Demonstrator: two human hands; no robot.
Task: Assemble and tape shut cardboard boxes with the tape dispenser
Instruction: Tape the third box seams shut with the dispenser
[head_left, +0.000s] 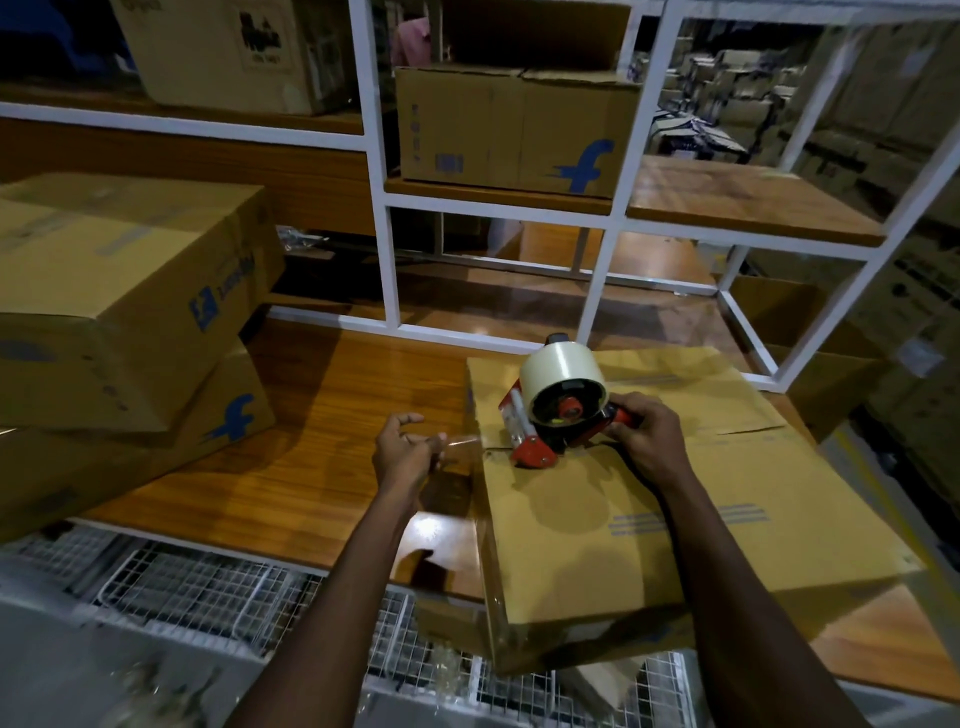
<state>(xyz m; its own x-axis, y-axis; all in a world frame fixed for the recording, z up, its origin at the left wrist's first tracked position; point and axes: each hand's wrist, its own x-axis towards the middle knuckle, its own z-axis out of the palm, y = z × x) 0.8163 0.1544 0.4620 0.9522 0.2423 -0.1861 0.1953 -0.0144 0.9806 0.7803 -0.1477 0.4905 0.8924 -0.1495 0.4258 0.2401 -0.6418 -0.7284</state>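
Observation:
A brown cardboard box (649, 499) lies on the wooden table (322, 415), its top flaps folded shut with a seam running across. On that seam near the box's left edge rests a red tape dispenser (550, 415) carrying a roll of clear tape. My right hand (647, 434) grips the dispenser's handle. My left hand (408, 452) hovers just left of the box and pinches the free end of the clear tape (462, 444), stretched out from the dispenser's front.
Closed cardboard boxes (119, 322) are stacked on the table's left side. Behind stands a white-framed shelf (379, 171) holding more boxes (514, 130). A wire mesh rack (208, 592) runs below the table's front edge. An open box (810, 358) sits at the right.

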